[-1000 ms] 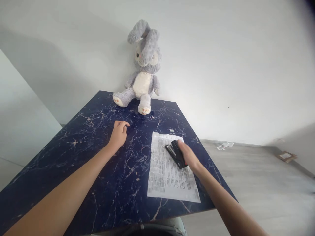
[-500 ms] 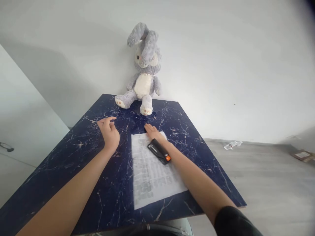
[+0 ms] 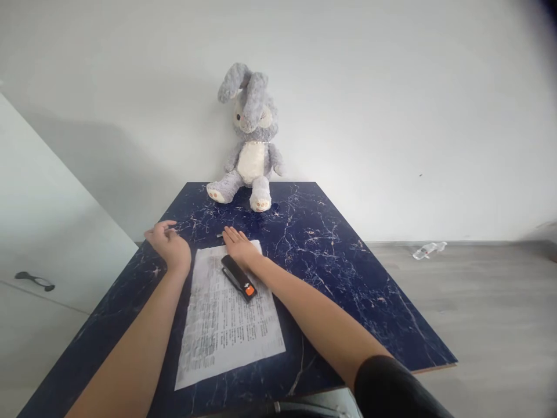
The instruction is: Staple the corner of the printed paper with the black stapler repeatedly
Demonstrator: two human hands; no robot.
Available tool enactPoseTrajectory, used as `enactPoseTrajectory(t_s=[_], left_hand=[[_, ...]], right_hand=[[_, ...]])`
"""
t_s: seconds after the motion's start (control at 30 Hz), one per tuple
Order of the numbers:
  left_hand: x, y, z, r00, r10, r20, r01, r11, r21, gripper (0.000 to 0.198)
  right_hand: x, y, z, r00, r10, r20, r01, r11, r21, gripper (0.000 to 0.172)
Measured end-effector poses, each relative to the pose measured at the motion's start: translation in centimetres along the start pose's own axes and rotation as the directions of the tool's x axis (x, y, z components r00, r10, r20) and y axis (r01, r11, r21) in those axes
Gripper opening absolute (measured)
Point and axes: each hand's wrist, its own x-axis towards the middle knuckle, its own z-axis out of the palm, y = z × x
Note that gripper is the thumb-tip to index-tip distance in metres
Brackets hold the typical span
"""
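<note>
1. The right hand (image 3: 238, 248) lies flat, palm down, on the far edge of the sheet of paper (image 3: 226, 325). Its fingers are straight and close together, and they reach past that edge onto the dark blue table (image 3: 348, 261). It grips nothing.
2. The right forearm crosses the right side of the sheet at a slant. A black sleeve (image 3: 391, 389) covers the arm to the right of the sheet's near edge.
3. The left hand (image 3: 169, 247) rests just beyond the sheet's far left corner, with its back toward the camera. The fingers are loosely bent, not made into a fist, and they hold nothing that shows. The bare left forearm runs along the sheet's left side.
4. There are two hands. They are apart, with the sheet's far left corner between them.
5. There is one stapler (image 3: 238, 276), black with an orange end. It lies on the far half of the sheet, just beside the right wrist, with the orange end toward the person. I cannot tell if the wrist touches it.
6. There is one sheet, printed, flat on the table and a little turned.
7. One small dark piece (image 3: 220, 235) lies just beyond the sheet's far edge, beside the right fingertips. It is too small to identify.
8. One plush rabbit (image 3: 250, 145) sits well beyond the sheet's far edge, against the wall.
9. One clear bottle (image 3: 429, 249) lies on the floor far to the right of the sheet.
</note>
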Motion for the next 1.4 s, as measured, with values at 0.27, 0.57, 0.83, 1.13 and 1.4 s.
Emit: enactPoseTrajectory(t_s=[0.27, 0.57, 0.83, 1.13, 1.4], left_hand=[[-11.4, 6.1, 2.6, 0.526, 0.058, 0.849, 0.249, 0.944, -0.219, 0.03], [-12.6, 7.1, 1.8, 0.44, 0.224, 0.87, -0.107, 0.975, -0.196, 0.032], [-12.3, 7.6, 1.7, 0.487, 0.104, 0.867, 0.07, 0.985, -0.158, 0.036], [-12.3, 7.0, 2.1, 0.505, -0.012, 0.863, 0.387, 0.897, -0.213, 0.052], [-12.6, 6.9, 2.2, 0.5, -0.047, 0.865, 0.541, 0.797, -0.27, 0.059]], right_hand=[[-8.5, 7.9, -4.5, 0.969, 0.226, -0.101, -0.216, 0.971, 0.103, 0.053], [-16.5, 6.4, -13.4, 0.988, 0.086, 0.132, -0.14, 0.864, 0.484, 0.039], [-17.9, 6.9, -14.1, 0.935, -0.262, 0.239, 0.005, 0.684, 0.73, 0.05], [-18.3, 8.6, -13.0, 0.917, -0.25, 0.311, -0.13, 0.549, 0.826, 0.062], [-17.2, 2.9, -12.4, 0.967, -0.245, 0.066, 0.159, 0.789, 0.594, 0.038]])
